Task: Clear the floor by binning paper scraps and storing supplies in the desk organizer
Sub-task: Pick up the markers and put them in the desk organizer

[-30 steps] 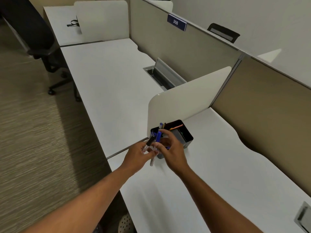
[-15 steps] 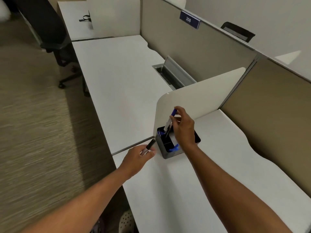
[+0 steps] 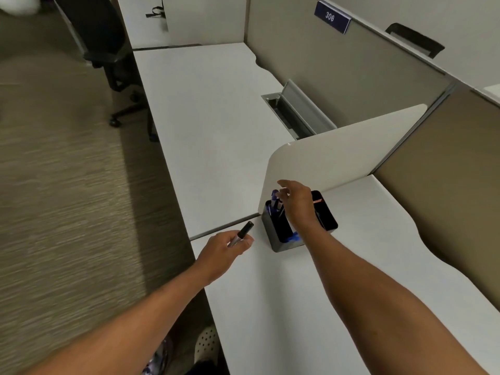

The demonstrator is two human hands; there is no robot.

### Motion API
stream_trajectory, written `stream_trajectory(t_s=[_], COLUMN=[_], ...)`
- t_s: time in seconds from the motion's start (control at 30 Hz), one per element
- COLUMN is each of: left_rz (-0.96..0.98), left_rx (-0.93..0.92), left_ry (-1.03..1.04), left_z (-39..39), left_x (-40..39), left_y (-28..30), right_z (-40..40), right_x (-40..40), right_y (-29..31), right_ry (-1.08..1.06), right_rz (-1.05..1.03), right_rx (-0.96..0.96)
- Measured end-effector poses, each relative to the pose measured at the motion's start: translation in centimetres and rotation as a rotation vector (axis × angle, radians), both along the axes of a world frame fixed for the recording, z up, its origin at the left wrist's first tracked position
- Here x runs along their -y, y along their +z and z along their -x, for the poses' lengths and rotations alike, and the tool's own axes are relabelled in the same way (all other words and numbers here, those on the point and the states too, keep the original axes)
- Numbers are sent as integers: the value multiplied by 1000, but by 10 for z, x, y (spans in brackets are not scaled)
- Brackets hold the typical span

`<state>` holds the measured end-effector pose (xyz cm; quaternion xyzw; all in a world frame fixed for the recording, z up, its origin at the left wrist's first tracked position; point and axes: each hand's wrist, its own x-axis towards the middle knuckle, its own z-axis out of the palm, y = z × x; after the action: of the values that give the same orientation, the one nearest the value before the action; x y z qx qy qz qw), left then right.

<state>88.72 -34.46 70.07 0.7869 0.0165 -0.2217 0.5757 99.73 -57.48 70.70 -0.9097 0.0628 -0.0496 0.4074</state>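
A dark grey desk organizer point(image 3: 281, 243) stands on the white desk point(image 3: 311, 293) against a low cream divider. Blue-capped pens point(image 3: 274, 200) stand upright in its rear-left compartment, and an orange item point(image 3: 317, 200) shows in its far compartment. My right hand point(image 3: 296, 203) hovers just above the organizer with fingers spread and nothing in it. To the organizer's left, my left hand point(image 3: 226, 249) grips a silver pen with a black cap point(image 3: 244, 230), its cap pointing up and toward the organizer.
A cream divider point(image 3: 338, 155) rises behind the organizer. An open cable tray point(image 3: 292, 109) sits in the neighbouring desk. A black office chair point(image 3: 108, 44) stands on the carpet at far left. Tan partition walls run along the right. My shoes point(image 3: 205, 345) show below the desk edge.
My right hand has let go of the blue-capped pen into the organizer and opened above it. My left hand keeps the black-capped pen, almost still.
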Motion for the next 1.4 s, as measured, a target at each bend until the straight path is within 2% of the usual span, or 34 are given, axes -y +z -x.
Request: stream_trajectory(t_s=[0.13,0.2,0.27,0.37,0.43,0.6,0.73,0.87,1.1,1.27,1.4], left_rz=[31,38,26,-32,-68,-144,-218,-261,-274,-280,-275], left_rx=[-6,-5,9,50,99,199,205,137,159,167,161], left_ry=[23,33,23,-50,-115,-201,-179,-97,-34,-2,11], left_z=[-6,-8,-10,-9,-6,0,-3,-4,-4,-4,-3], left_x=[6,13,22,35,45,59,55,36,14,5,3], left_y=[1,3,5,10,11,8,6,-3,-13,-19,-24], right_z=[15,35,61,103,125,136,105,57,1,-3,-4], right_x=[0,-2,-6,-12,-16,-15,-5,11,9,5,3], right_y=[24,38,44,39,30,27,43,58,39,17,13], right_ry=[-196,-221,-158,11,73,-4,-67,-195,-84,-6,-1], right_rz=[-250,-360,-437,-564,-503,-400,-445,-349,-136,21,113], right_rx=[122,158,123,-29,-60,33,90,226,230,153,178])
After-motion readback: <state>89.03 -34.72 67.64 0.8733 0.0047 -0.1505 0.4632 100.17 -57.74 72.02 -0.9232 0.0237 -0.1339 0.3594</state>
